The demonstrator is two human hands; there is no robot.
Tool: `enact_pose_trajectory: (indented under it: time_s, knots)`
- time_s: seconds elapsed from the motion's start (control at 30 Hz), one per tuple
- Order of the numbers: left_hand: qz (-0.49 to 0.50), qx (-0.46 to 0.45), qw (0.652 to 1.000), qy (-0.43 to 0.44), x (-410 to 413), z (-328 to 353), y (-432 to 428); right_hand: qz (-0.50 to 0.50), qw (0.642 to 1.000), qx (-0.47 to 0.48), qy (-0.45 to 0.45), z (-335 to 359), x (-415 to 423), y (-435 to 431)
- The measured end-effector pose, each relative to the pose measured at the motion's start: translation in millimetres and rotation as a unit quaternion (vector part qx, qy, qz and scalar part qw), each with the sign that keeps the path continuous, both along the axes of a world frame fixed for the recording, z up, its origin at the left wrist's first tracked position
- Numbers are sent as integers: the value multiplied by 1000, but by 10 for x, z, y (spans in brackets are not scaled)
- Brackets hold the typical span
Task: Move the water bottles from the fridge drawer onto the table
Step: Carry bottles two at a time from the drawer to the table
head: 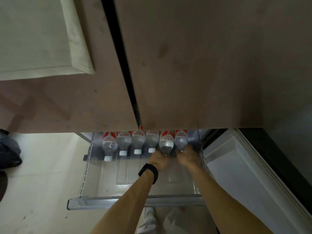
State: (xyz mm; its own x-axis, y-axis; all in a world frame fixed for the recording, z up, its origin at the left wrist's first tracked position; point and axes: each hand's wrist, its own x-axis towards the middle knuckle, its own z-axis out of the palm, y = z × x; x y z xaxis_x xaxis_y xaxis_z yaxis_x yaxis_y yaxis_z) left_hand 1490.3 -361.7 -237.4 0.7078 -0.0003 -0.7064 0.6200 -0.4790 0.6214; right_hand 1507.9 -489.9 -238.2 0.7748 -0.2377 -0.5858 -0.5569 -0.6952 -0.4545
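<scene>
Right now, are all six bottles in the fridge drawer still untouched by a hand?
No: the left hand and the right hand each grip the cap end of one of the two rightmost bottles in the drawer.

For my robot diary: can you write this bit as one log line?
stage: grasping | left hand: on bottle neck | right hand: on rightmost bottle | drawer: open | other bottles: lying untouched

Upper frame: two brown cabinet doors (194, 65) divided by a dark vertical gap (121, 56). Upper left: a pale cloth-like panel (33, 34). Lower left: light tiled floor (42, 174) with a dark bag (9, 152) at the edge. Right: an open white door (244, 174).
</scene>
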Motion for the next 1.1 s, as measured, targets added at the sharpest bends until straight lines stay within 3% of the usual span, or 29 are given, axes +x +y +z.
enact_pose_trajectory:
  time_s: [0.17, 0.37, 0.47, 0.57, 0.63, 0.8, 0.93, 1.1]
  knots:
    - [-4, -25, 999, 40, -49, 296, 87, -42, 981, 184, 54, 2, -208, -32]
    - [-86, -10, 996, 22, -61, 637, 322, -111, 971, 201, 61, 212, -578, -168]
    - [-123, 15, 992, -1, -90, 726, 423, -79, 981, 177, 25, 448, -730, -176]
    - [-189, 89, 976, -65, -158, 790, 548, -6, 999, 40, -23, 704, -857, -186]
    - [-242, 184, 943, -134, -198, 895, 650, 26, 997, -44, -62, 849, -895, -216]
    - [-280, 331, 861, -266, -202, 1206, 777, 122, 967, -132, -182, 1219, -769, -353]
    - [-316, 337, 825, -325, -209, 1418, 798, 230, 938, -177, -190, 1335, -723, -302]
    - [-387, 306, 802, -336, -280, 1426, 765, 262, 930, -115, -230, 1330, -811, -165]
